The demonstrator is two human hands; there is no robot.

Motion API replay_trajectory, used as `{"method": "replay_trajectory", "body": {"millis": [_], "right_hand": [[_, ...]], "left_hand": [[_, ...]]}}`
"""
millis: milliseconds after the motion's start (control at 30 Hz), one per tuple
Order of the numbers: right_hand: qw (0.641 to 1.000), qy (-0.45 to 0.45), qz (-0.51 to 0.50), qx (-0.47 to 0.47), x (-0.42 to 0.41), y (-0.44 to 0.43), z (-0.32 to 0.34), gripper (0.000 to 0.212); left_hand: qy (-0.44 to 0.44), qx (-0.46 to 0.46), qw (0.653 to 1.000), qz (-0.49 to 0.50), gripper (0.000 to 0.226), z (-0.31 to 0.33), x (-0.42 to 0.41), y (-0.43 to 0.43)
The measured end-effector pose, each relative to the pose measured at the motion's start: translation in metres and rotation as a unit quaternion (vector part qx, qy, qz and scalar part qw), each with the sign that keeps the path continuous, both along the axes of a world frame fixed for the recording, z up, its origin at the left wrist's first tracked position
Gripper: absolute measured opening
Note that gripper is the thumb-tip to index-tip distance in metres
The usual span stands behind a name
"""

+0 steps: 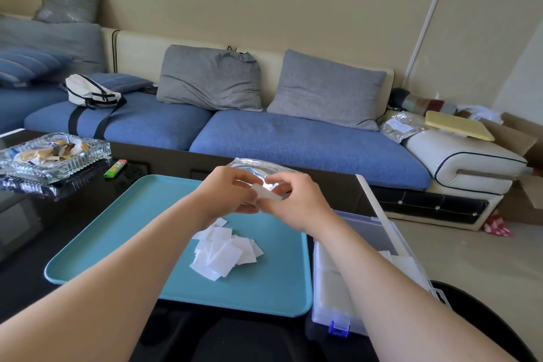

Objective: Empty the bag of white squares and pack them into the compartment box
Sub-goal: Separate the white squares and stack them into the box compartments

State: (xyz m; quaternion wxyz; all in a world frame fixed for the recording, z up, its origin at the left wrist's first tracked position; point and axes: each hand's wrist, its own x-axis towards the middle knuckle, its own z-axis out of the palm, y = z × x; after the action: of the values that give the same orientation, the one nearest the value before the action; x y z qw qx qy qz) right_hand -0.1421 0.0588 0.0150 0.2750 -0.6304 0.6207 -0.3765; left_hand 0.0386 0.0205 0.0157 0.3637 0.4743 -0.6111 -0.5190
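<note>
A long sofa (pixel 293 141) with blue seat cushions and two grey pillows (pixel 210 78) fills the back of the room. In front of it stands a dark glossy table (pixel 58 229). On the table lies a teal tray (pixel 117 229), and just beside its right edge is the clear plastic compartment box (pixel 332 288). The box has its lid raised and a blue latch at the near side; some white pieces show inside, partly hidden by the right forearm. At the far left of the table sits a glass ashtray (pixel 53 156). A loose pile of white squares (pixel 226 253) lies in the middle of the tray, the pieces overlapping each other. Above the far part of the tray both hands meet at the silver bag (pixel 258 166), which is held in the air. The left hand (pixel 232 194) has its fingers curled around the bag near its mouth. The right hand (pixel 299 206) pinches a single white square (pixel 269 192) between thumb and fingers, right at the mouth of the bag. A small green lighter (pixel 115 169) lies near the ashtray.
</note>
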Motion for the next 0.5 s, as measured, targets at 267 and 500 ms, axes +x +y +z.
{"method": "replay_trajectory", "body": {"millis": [267, 500], "right_hand": [[0.974, 0.22, 0.023, -0.05, 0.015, 0.002, -0.009, 0.025], [0.965, 0.256, 0.007, 0.061, 0.033, 0.003, -0.011, 0.042]], "left_hand": [[-0.045, -0.002, 0.999, 0.014, 0.022, 0.003, 0.002, 0.003], [-0.091, -0.004, 0.988, 0.121, 0.026, -0.005, 0.008, -0.006]]}}
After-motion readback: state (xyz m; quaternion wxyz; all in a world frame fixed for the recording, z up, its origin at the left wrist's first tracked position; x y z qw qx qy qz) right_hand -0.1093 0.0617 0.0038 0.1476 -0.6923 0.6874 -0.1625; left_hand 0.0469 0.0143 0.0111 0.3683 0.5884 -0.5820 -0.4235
